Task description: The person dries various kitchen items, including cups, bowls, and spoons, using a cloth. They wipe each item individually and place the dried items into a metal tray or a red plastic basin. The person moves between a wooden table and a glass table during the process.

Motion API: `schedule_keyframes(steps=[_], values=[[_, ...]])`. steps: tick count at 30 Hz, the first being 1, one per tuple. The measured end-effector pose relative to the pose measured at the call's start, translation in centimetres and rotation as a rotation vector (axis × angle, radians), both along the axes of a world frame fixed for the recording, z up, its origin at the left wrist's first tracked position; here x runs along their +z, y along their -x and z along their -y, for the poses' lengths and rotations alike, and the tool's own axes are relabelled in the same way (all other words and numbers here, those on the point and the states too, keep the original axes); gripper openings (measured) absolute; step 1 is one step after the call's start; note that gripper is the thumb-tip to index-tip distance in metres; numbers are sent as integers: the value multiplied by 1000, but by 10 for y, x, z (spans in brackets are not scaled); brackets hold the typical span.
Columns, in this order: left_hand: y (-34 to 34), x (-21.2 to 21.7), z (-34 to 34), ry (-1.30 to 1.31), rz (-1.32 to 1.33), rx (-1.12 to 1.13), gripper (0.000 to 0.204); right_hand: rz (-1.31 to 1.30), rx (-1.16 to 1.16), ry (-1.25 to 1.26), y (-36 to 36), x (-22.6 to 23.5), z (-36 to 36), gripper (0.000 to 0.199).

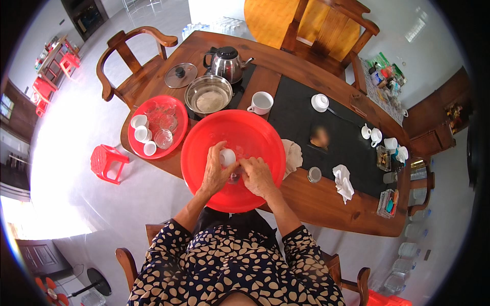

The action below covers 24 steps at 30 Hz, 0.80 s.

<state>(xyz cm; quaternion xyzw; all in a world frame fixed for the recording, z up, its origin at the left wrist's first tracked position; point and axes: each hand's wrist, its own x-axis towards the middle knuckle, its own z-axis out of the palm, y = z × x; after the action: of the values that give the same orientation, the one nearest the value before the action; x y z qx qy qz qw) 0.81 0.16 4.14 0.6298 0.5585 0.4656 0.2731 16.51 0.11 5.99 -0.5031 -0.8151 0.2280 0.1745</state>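
At frame center, over the red plastic basin (260,135), our left hand (215,171) holds a white teacup (227,157); right hand (257,176), we can't tell its grip. Loose hold could drop it.

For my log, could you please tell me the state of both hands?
Left hand: holding a small white cup.
Right hand: curled; whether it holds anything cannot be told.

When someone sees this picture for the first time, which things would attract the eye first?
Probably the large red basin at the table's near edge, where the left hand holds a small white cup and the right hand is close by. Next may come the red tray left of the basin, with white cups, then the shiny kettle farther back.
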Motion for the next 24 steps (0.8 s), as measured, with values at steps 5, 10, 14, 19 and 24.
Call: schedule_keyframes(steps=[5,10,14,19,24], values=[[2,-9,19,66,-90,-89,54,-269,-19,97,-6,-34,12,36],[12,-27,24,121,70,53,45,-325,10,-65,-7,-16,16,29],[7,0,26,-60,-253,-1,47,-154,-5,-291,-7,-5,14,19],[4,7,36,90,-96,93,57,-240,-66,-104,-7,-17,21,15],[20,-2,46,-113,-560,112,58,100,-87,-393,-22,-8,29,19]])
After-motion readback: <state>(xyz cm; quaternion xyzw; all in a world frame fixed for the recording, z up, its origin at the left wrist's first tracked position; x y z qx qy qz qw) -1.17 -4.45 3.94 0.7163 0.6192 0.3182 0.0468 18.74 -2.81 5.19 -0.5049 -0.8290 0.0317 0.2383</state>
